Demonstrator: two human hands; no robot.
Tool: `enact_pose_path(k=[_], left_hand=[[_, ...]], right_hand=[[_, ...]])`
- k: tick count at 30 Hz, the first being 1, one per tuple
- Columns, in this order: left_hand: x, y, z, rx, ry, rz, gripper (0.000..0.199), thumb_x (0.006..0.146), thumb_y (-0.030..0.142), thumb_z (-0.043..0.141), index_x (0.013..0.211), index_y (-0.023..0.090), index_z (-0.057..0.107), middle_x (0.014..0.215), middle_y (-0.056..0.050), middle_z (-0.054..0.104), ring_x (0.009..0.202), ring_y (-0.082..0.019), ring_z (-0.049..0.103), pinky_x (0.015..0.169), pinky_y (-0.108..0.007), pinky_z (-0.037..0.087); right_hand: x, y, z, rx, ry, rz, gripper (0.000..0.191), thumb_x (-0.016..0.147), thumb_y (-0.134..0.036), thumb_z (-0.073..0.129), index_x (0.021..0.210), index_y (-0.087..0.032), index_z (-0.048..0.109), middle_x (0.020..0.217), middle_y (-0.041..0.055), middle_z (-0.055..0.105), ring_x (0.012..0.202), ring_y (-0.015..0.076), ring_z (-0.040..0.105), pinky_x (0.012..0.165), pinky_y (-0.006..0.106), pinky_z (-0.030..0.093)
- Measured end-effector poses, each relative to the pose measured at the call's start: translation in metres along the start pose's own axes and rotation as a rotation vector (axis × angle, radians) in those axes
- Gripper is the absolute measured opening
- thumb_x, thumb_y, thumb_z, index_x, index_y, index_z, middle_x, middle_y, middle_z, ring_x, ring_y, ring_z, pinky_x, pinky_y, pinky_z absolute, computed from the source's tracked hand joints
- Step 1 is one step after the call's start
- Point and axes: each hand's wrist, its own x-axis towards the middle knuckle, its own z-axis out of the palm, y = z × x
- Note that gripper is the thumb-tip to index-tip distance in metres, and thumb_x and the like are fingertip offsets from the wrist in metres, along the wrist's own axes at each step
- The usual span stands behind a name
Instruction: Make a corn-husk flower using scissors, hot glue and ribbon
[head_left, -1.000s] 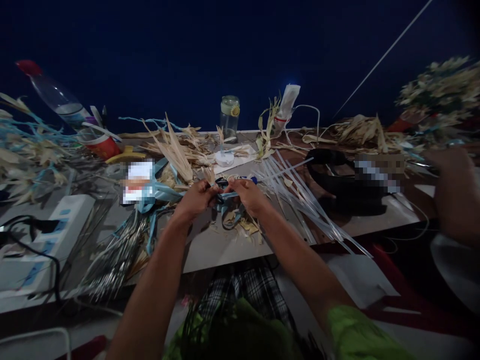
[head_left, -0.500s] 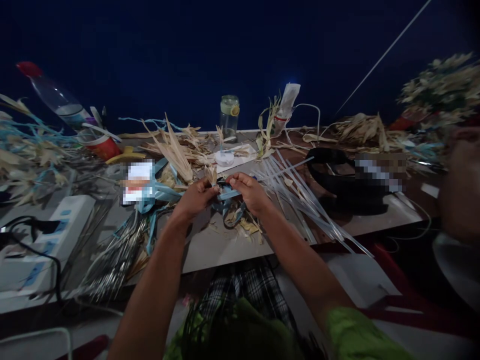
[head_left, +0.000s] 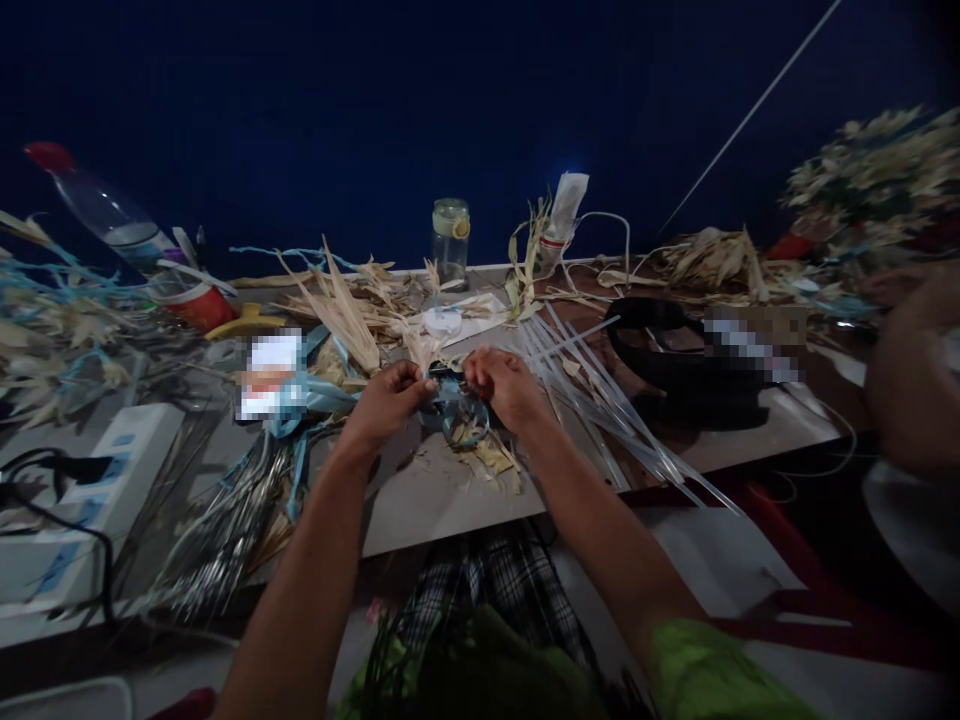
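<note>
Near the middle of the table, my left hand [head_left: 388, 400] pinches the base of a pale dried husk piece [head_left: 421, 350] that points upward. My right hand [head_left: 504, 385] is closed just to its right, its fingertips pressed together; whatever they hold is too small to make out. Light blue ribbon [head_left: 466, 415] lies in loops below and between both hands. Husk scraps [head_left: 491, 458] are scattered under the ribbon. A small dark object [head_left: 445, 370] shows between the hands.
A power strip [head_left: 127, 480] and thin wires [head_left: 236, 545] lie left. Clear rods [head_left: 630, 420] and a black band-like object [head_left: 660, 360] are on the right. Behind stand a jar [head_left: 451, 245] and a cup [head_left: 551, 252]. Another person's arm [head_left: 911, 370] shows at far right.
The blue strip that stretched between my hands now hangs in loops below them. My right hand has shifted slightly right, and its fingers have curled more.
</note>
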Motion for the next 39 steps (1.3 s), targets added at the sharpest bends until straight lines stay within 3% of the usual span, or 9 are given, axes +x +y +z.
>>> enact_pose_path(k=[4,8,13,17,21,26,30,33,39], left_hand=[[0.001,-0.003,0.004,0.042,0.001,0.043,0.027,0.061,0.031,0.068,0.064,0.016,0.045,0.054,0.007,0.041,0.048,-0.006,0.036,0.049,-0.020,0.029],[0.004,-0.010,0.009,0.127,-0.004,0.072,0.025,0.062,0.031,0.066,0.068,0.016,0.047,0.058,0.005,0.045,0.055,-0.008,0.041,0.054,-0.021,0.033],[-0.002,-0.002,0.008,0.159,-0.094,0.034,0.027,0.064,0.036,0.066,0.077,0.015,0.056,0.066,0.001,0.054,0.058,-0.009,0.044,0.053,-0.021,0.032],[-0.005,0.002,0.002,-0.006,-0.082,-0.041,0.031,0.070,0.044,0.060,0.081,0.015,0.058,0.069,0.000,0.058,0.045,-0.005,0.031,0.044,-0.020,0.022],[-0.002,-0.002,-0.001,-0.021,-0.077,-0.082,0.033,0.069,0.046,0.061,0.079,0.015,0.061,0.067,-0.001,0.058,0.042,-0.004,0.029,0.042,-0.021,0.020],[0.001,-0.005,0.002,0.061,0.038,-0.010,0.028,0.067,0.041,0.063,0.078,0.015,0.063,0.056,0.003,0.050,0.045,-0.005,0.031,0.044,-0.021,0.023],[-0.002,-0.004,0.009,0.149,-0.063,0.021,0.027,0.067,0.036,0.064,0.084,0.015,0.065,0.062,0.002,0.053,0.051,-0.007,0.038,0.050,-0.021,0.029],[-0.002,-0.004,0.014,0.192,-0.037,0.039,0.023,0.066,0.034,0.064,0.078,0.015,0.063,0.066,0.001,0.055,0.056,-0.008,0.042,0.053,-0.021,0.032],[-0.001,-0.004,0.015,0.198,-0.078,0.049,0.021,0.067,0.035,0.061,0.064,0.014,0.060,0.052,0.004,0.047,0.051,-0.008,0.037,0.050,-0.021,0.029]], right_hand=[[-0.002,0.000,0.007,-0.020,-0.106,0.070,0.034,0.064,-0.050,0.063,0.070,-0.018,0.055,0.057,-0.0051,0.046,0.051,0.0067,0.038,0.052,0.022,0.032],[0.000,0.003,0.011,-0.113,-0.137,0.080,0.031,0.058,-0.042,0.069,0.065,-0.016,0.055,0.058,-0.0047,0.051,0.055,0.0070,0.043,0.056,0.021,0.035],[0.003,0.007,0.008,-0.061,-0.055,0.108,0.030,0.060,-0.043,0.067,0.061,-0.016,0.054,0.054,-0.0053,0.048,0.050,0.0063,0.040,0.049,0.021,0.032],[0.005,0.008,0.006,0.002,0.027,0.082,0.036,0.057,-0.045,0.069,0.058,-0.017,0.047,0.050,-0.0075,0.040,0.046,0.0051,0.033,0.045,0.021,0.026],[0.004,0.010,0.007,-0.022,0.086,0.020,0.037,0.058,-0.046,0.068,0.057,-0.018,0.044,0.050,-0.0076,0.038,0.046,0.0052,0.031,0.046,0.021,0.026],[0.001,0.005,0.007,-0.101,0.147,-0.050,0.034,0.063,-0.044,0.065,0.056,-0.018,0.044,0.051,-0.0069,0.037,0.047,0.0056,0.030,0.047,0.021,0.026],[0.000,0.003,0.007,-0.245,0.201,-0.108,0.032,0.066,-0.043,0.062,0.057,-0.018,0.045,0.053,-0.0056,0.039,0.050,0.0066,0.032,0.049,0.021,0.029],[0.000,0.005,0.009,-0.290,0.226,-0.139,0.033,0.067,-0.044,0.062,0.057,-0.018,0.045,0.054,-0.0051,0.041,0.052,0.0074,0.034,0.051,0.022,0.030],[0.002,0.008,0.010,-0.290,0.168,-0.149,0.036,0.068,-0.049,0.060,0.056,-0.018,0.045,0.054,-0.0046,0.039,0.054,0.0079,0.034,0.052,0.022,0.031]])
